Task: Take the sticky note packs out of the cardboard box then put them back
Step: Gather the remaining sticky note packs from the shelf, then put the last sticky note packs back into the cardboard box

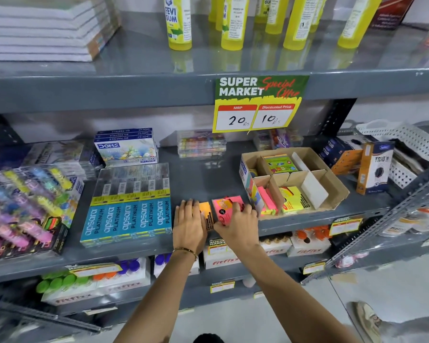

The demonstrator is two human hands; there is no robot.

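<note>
1. Centre of frame: left hand (190, 220) rests flat, fingers spread, on an orange pack (206, 214) lying on the shelf (198, 179).
2. Right hand (235, 222) grips a pink pack (224, 209) beside it.
3. Cardboard box (332, 191), centre right, holds more packs; unloading seems unfinished, so the next reach goes there.

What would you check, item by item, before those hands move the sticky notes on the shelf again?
1. Orange pack under the left hand: ok, lying flat on the shelf.
2. Pink pack under the right hand: ok, fingers resting on it.
3. Firm grip on either pack: cannot tell.
4. Cardboard box within reach: ok, just right of the hands.
5. Free compartment in the box: ok, right-hand ones look empty.
6. Box fully emptied: not ok, green, yellow and pink packs remain inside.
</note>
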